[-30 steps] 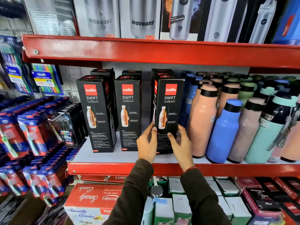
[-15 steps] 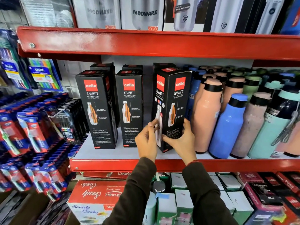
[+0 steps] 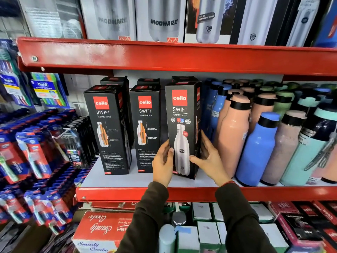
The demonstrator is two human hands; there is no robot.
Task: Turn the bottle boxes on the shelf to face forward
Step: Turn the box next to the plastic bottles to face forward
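Three black Cello Swift bottle boxes stand in a front row on the red shelf. The right box shows its face with a silver bottle picture. My left hand grips its lower left edge and my right hand holds its lower right side. The left box and the middle box show a face with a cutaway bottle and small text. More black boxes stand behind them.
Loose peach, blue, pink and mint bottles crowd the shelf right of the held box. Toothbrush packs hang at the left. The upper red shelf carries Modware boxes. Cartons sit below.
The right box has been rotated between both hands: earlier it showed the cutaway-bottle face, then stood cornerwise, and now shows the silver-bottle face. My hands shifted around its lower part.
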